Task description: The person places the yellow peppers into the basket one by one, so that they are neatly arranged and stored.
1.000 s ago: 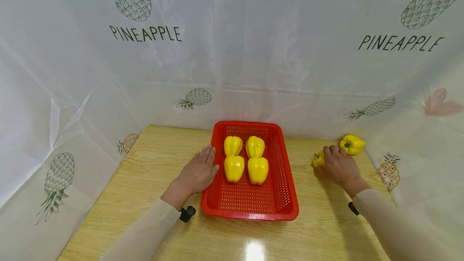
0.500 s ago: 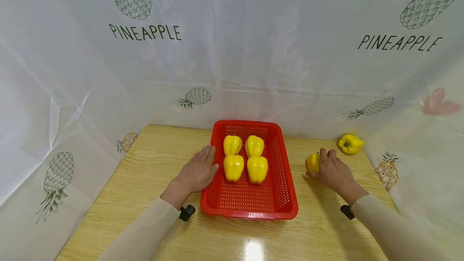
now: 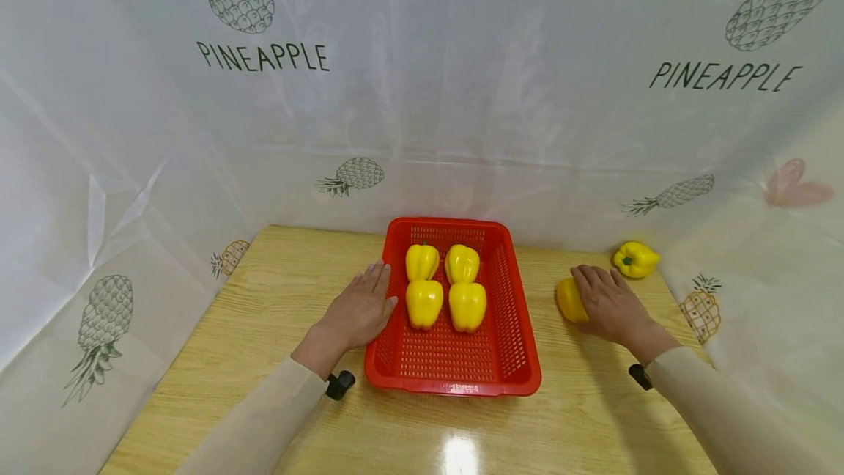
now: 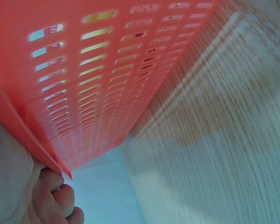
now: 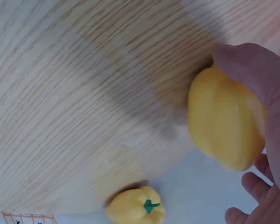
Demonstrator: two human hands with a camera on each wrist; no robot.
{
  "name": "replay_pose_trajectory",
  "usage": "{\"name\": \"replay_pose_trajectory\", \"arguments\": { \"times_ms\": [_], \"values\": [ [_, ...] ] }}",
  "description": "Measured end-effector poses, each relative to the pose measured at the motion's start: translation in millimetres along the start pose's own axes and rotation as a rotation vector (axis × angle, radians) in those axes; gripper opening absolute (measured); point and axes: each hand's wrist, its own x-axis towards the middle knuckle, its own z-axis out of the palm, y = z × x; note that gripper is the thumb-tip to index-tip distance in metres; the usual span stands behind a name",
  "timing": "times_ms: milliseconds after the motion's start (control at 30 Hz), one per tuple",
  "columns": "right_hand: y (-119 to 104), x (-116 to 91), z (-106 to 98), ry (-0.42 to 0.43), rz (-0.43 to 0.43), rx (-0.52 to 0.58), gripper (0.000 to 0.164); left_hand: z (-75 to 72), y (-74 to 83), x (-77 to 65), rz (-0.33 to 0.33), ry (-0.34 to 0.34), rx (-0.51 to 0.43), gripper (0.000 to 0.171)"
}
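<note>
A red perforated plastic basket [image 3: 455, 387] holds several yellow bell peppers [image 3: 424, 303], set in two columns. My left hand [image 3: 356, 311] rests against its left rim, fingers fairly straight; the left wrist view shows the basket's slotted outer wall [image 4: 107, 70] beside the fingers. To the right of the basket, my right hand [image 3: 609, 304] is over another yellow bell pepper [image 3: 570, 300], partly hiding it. In the right wrist view that pepper [image 5: 224, 119] lies between the thumb and the fingers, thumb touching one end. Its stem is hidden.
One more yellow bell pepper [image 3: 637, 260] with a green stem lies at the table's back right corner. Beneath everything is a wood-grain table [image 3: 264, 299]. White sheeting [image 3: 448, 94] printed with pineapples hangs at the back and both sides.
My right hand has brought its bell pepper a little left and toward me, away from the corner pepper. The pepper's stem has turned out of sight. My left hand has stayed at the basket.
</note>
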Motion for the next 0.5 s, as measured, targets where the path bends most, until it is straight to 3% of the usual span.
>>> {"name": "replay_pose_trajectory", "arguments": {
  "times_ms": [500],
  "values": [
    [0,4,12,-0.058,-0.016,-0.085,0.102,0.6,-0.6,2.0,-0.008,-0.007,0.006,0.07]
  ]
}}
